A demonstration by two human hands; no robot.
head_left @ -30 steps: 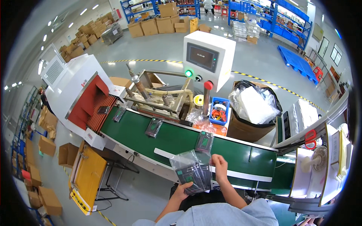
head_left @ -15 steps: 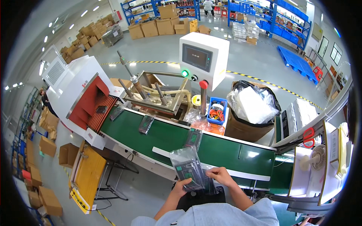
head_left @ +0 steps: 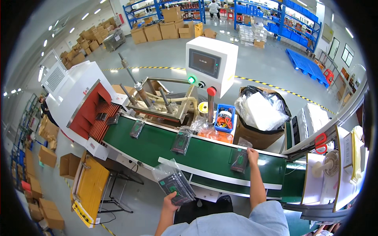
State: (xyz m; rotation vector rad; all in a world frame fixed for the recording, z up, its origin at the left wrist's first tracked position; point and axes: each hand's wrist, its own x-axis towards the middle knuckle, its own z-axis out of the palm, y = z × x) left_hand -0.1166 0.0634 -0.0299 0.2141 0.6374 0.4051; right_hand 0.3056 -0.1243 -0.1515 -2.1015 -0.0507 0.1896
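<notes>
My left hand [head_left: 169, 202] grips a stack of flat black boxes in clear plastic bags [head_left: 176, 186], held in front of the green conveyor belt [head_left: 212, 156]. My right hand [head_left: 252, 155] reaches over the belt, with its fingers closed on the right edge of one bagged black box [head_left: 239, 159]. That box lies on or just over the belt; any gap is hidden. Farther left, other bagged boxes [head_left: 181, 141] ride spaced along the belt. Some are at the red-lined opening of a white machine [head_left: 84, 102].
Behind the belt stand a white control box [head_left: 212, 65], a metal frame with rods [head_left: 157, 98], a blue tray [head_left: 225, 118] and a carton lined with a black bag [head_left: 260, 135]. A small fan [head_left: 330, 163] sits at right. A yellow board on legs [head_left: 92, 181] stands at left.
My right hand has left the stack and reached out to the right over the belt with one bagged box. The stack in my left hand has shifted left. Boxes on the belt have moved left.
</notes>
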